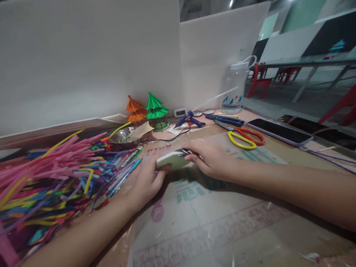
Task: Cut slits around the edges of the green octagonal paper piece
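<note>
Both my hands hold a small pale green and white flat object (171,160) just above the cardboard sheet (211,222) on the table. My left hand (146,181) grips its left end with fingers curled round it. My right hand (211,157) pinches its right end, where some dark thin strands stick out. What the object is I cannot make out.
A large heap of coloured pipe cleaners (50,185) fills the left. Behind stand an orange (135,110) and a green paper pagoda (156,110), a metal bowl (124,136), a blue glue gun (190,120), scissors (243,138), a phone (280,131) and a water bottle (236,89).
</note>
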